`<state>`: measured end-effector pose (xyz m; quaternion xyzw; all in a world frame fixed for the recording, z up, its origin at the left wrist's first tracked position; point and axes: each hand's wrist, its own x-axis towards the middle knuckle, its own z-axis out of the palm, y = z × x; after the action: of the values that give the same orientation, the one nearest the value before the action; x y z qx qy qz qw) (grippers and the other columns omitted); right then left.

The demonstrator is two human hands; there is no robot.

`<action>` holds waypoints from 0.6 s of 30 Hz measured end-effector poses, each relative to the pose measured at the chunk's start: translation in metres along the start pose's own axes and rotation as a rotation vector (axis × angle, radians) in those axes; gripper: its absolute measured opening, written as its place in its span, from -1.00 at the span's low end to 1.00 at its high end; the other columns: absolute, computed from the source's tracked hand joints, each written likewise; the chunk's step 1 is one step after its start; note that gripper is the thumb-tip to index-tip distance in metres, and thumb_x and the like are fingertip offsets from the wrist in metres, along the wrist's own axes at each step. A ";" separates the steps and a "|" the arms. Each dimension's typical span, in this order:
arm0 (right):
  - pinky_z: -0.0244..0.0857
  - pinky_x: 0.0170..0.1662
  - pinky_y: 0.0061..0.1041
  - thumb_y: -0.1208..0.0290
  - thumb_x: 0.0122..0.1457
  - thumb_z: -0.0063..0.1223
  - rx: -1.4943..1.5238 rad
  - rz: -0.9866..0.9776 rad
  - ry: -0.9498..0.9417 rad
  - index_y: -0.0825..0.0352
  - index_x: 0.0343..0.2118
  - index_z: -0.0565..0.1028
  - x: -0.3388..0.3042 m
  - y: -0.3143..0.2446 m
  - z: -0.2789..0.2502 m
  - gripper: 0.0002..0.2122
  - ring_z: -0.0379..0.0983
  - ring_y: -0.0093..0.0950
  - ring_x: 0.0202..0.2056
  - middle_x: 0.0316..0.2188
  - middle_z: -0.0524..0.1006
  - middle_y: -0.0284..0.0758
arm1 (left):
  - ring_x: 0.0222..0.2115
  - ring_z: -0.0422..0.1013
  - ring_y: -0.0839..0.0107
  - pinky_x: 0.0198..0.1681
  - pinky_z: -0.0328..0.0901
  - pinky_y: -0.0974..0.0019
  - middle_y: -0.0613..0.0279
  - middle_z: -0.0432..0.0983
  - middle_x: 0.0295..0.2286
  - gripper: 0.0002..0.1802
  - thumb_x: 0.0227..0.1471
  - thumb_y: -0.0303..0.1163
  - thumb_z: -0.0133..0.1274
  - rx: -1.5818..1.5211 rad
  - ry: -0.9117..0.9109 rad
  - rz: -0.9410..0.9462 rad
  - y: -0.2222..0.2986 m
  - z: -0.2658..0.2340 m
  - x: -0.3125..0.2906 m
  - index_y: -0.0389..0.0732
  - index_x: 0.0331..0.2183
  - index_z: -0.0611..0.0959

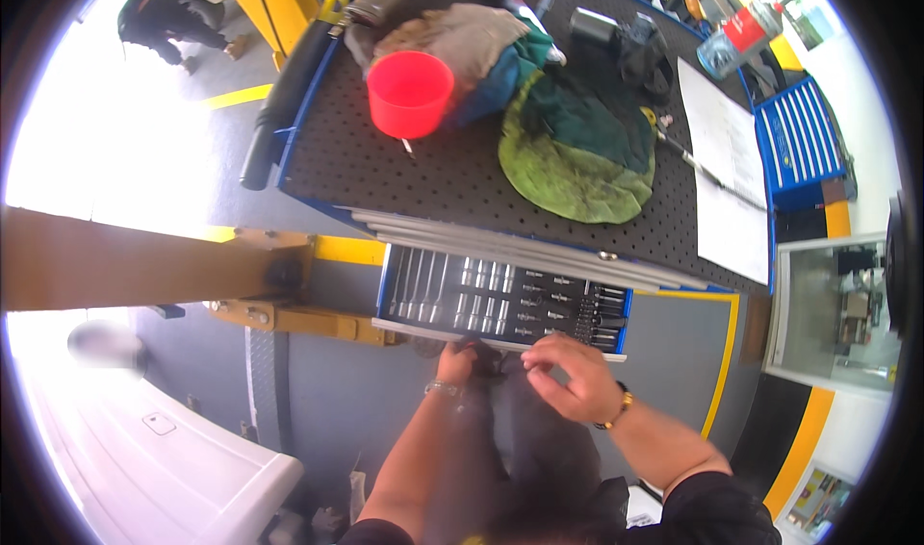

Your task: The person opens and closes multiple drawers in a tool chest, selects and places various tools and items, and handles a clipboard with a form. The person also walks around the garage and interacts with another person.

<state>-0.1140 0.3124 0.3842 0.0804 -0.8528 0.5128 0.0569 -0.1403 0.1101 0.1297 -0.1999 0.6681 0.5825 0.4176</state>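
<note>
A tool drawer (452, 333) stands pulled out of the cart in front of me. Its black foam holds long wrenches (421, 285), rows of silver sockets (486, 293) and dark-handled tools (606, 314) at the right end. Below the drawer's front edge, my left hand (457, 362) is closed around a dark thing with a bit of red, too unclear to name. My right hand (575, 380) hovers at the drawer's front rim, thumb and bent fingers apart, with nothing visible in it.
On the cart's perforated top (337, 170) lie a red cup (411, 98), a green cap-like cloth (587, 160), rags (452, 40), paper sheets (727, 160) and a spray bottle (739, 40). A yellow lift arm (318, 324) and a white car panel (164, 449) stand left. Another person (173, 21) bends far left.
</note>
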 end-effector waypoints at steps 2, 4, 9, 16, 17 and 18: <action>0.41 -0.38 -0.49 0.68 0.04 0.05 -0.085 -0.361 0.037 0.42 -0.24 0.46 0.061 -0.049 -0.033 -0.81 0.50 -0.42 -0.44 -0.45 0.52 -0.22 | -0.14 0.49 0.18 -0.05 0.34 0.23 -0.03 0.56 -0.18 -0.46 -0.07 -0.50 -0.01 0.348 0.012 0.216 0.002 -0.005 0.004 -0.30 0.03 0.46; 0.40 -0.35 -0.48 0.75 0.06 -0.06 -0.305 -0.510 0.163 0.44 -0.25 0.46 0.127 -0.075 -0.061 -0.81 0.50 -0.41 -0.42 -0.44 0.52 -0.20 | -0.10 0.48 0.15 -0.02 0.33 0.23 -0.05 0.55 -0.15 -0.45 -0.07 -0.48 -0.01 0.492 -0.029 0.311 0.004 -0.012 0.002 -0.22 0.05 0.46; 0.33 -0.03 -0.33 0.30 0.04 0.14 -0.891 -0.331 0.275 0.43 0.01 0.36 0.330 -0.059 -0.115 -0.52 0.44 -0.19 -0.13 -0.16 0.49 -0.02 | -0.09 0.48 0.11 -0.02 0.33 0.21 -0.03 0.56 -0.15 -0.49 -0.05 -0.41 0.04 0.283 -0.039 0.323 -0.011 -0.024 -0.030 -0.08 0.03 0.52; 0.33 0.02 -0.36 0.10 -0.23 0.40 -1.203 -0.005 -0.167 0.36 0.26 0.07 0.500 0.031 -0.137 -0.01 0.48 -0.19 -0.08 -0.08 0.52 -0.03 | -0.16 0.51 0.09 -0.04 0.36 0.22 0.00 0.60 -0.23 -0.60 -0.07 -0.43 0.01 0.272 0.205 0.079 -0.108 -0.051 -0.099 -0.20 -0.10 0.61; 0.31 0.06 -0.35 0.05 -0.33 0.45 -1.163 0.062 -0.235 0.36 0.31 -0.04 0.511 0.035 -0.143 0.15 0.46 -0.17 -0.03 -0.04 0.50 -0.01 | -0.16 0.52 0.08 -0.05 0.36 0.21 -0.01 0.60 -0.23 -0.60 -0.08 -0.43 0.01 0.215 0.227 0.054 -0.123 -0.052 -0.106 -0.21 -0.11 0.61; 0.27 0.09 -0.37 0.06 -0.35 0.47 -1.143 -0.061 -0.177 0.39 0.29 0.00 0.512 0.044 -0.143 0.14 0.44 -0.18 0.00 -0.01 0.47 0.01 | -0.17 0.52 0.08 -0.05 0.36 0.20 -0.02 0.60 -0.24 -0.60 -0.09 -0.43 0.01 0.185 0.256 0.026 -0.135 -0.055 -0.110 -0.22 -0.12 0.61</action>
<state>-0.6230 0.4187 0.5047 0.1041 -0.9932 -0.0396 0.0345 0.0062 0.0018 0.1329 -0.2244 0.7692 0.4937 0.3380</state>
